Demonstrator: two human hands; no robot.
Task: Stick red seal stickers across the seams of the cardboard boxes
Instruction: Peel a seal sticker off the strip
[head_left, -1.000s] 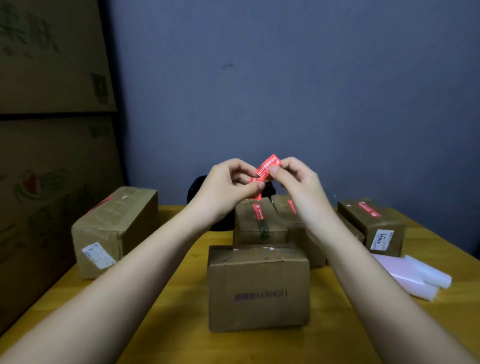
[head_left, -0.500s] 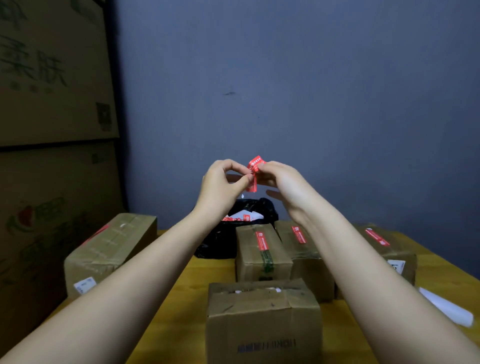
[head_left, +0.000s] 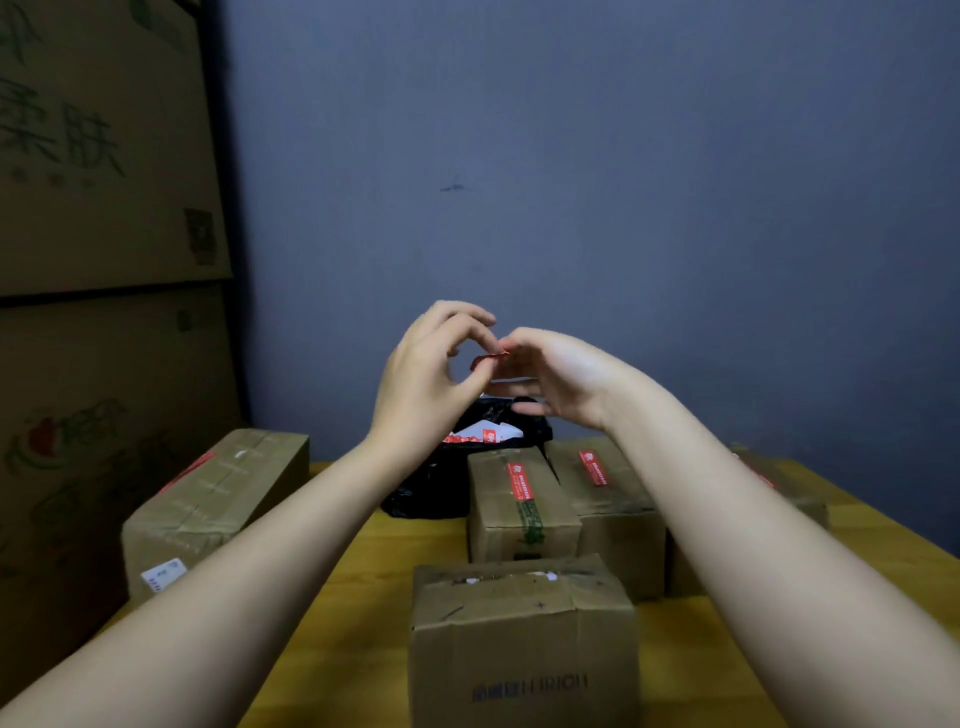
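Pinching the small red seal sticker (head_left: 488, 359) between our left hand (head_left: 423, 379) and right hand (head_left: 558, 376), we hold it raised above the black plastic bag (head_left: 431, 493), fingertips closed on its two ends. Since a moment ago the sticker has turned edge-on. The near brown cardboard box (head_left: 524, 644) on the yellow wooden table (head_left: 363, 587) sits unsealed below.
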